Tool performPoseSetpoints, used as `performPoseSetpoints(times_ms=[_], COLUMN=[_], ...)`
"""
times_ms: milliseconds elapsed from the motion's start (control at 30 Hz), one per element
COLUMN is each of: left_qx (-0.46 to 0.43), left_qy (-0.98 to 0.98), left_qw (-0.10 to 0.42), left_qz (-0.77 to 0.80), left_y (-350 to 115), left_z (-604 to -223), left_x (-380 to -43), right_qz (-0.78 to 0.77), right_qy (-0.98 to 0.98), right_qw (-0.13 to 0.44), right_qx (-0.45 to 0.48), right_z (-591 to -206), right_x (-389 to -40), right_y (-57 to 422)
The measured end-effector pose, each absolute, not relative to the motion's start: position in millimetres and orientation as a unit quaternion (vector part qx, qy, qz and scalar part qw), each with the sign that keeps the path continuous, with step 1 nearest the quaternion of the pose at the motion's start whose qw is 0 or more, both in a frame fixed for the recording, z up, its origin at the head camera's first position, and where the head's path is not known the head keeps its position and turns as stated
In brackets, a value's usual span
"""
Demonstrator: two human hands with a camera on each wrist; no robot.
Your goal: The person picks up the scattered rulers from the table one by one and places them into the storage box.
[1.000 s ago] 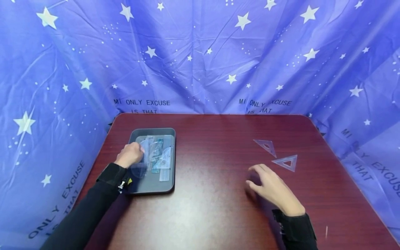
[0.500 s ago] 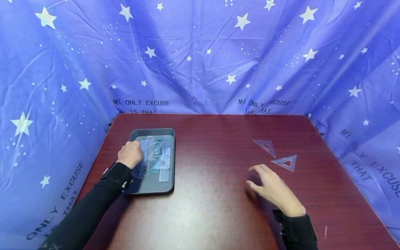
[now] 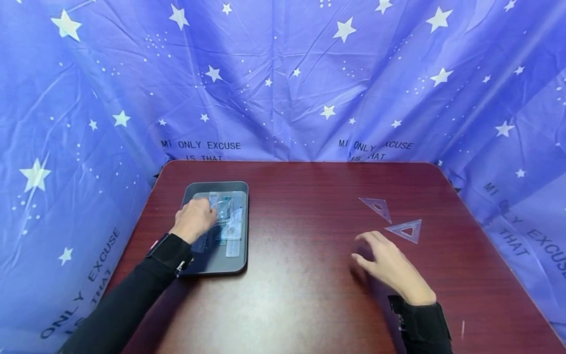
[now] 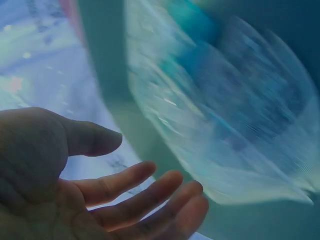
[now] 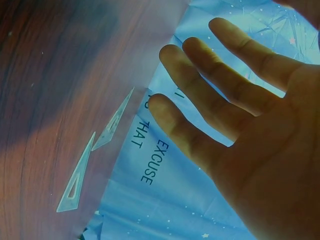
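Note:
My left hand [image 3: 195, 219] is over the left part of a grey tray [image 3: 212, 265], hiding some of its contents. In the left wrist view its fingers [image 4: 135, 210] are loosely bent, with nothing between them and the thumb. Clear plastic drawing pieces lie in the tray, among them a straight ruler [image 3: 232, 248] and a set square [image 3: 230, 230]; up close they are blurred. My right hand [image 3: 393, 265] is held above the table, fingers apart, holding nothing. Beyond it lie two clear set squares, a farther one [image 3: 383, 204] and a nearer one [image 3: 415, 231].
The reddish-brown wooden table [image 3: 300, 211] bears a bright glare near its front. A thin pale streak [image 3: 463, 329] shows at the lower right. Blue curtains [image 3: 274, 98] with white stars hang behind the table and on both sides.
My left hand has shifted right, farther over the tray, and covers more of the pieces. The right hand and the two set squares on the table have stayed nearly in place.

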State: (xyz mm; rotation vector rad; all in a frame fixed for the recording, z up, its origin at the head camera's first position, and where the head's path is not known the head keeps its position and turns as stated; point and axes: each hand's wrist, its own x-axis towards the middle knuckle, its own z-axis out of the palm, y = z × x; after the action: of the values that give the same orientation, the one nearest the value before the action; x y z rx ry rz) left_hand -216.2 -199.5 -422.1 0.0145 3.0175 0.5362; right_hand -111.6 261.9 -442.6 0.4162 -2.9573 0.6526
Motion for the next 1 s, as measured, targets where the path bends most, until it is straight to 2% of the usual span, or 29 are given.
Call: performPoseSetpoints(times_ms=[267,567,800,1000], left_qx=[0.06,0.108,0.127,0.137], left_qy=[0.979,0.966,0.962,0.955], left_qw=[0.025,0.03,-0.028,-0.056], left_qz=[0.191,0.233,0.238,0.256], left_y=[-152.5,-102.7,-76.4,-61.1], left_z=[-399.5,-388.9,-403.7,-417.6], left_x=[-196.1,-159.2,-133.1,-117.4], right_qz=[0.215,0.182,0.146,0.157], right_qy=[-0.968,-0.981,-0.988,-0.987], right_qw=[0.034,0.015,0.046,0.028], right_qx=[0.129,0.059,0.031,0.007], right_z=[-442.4,-444.4,-452.0,-460.5], right_x=[-116.4,-130.6,-155.8,-187.2], right_y=[267.1,273.9,286.0,304.1])
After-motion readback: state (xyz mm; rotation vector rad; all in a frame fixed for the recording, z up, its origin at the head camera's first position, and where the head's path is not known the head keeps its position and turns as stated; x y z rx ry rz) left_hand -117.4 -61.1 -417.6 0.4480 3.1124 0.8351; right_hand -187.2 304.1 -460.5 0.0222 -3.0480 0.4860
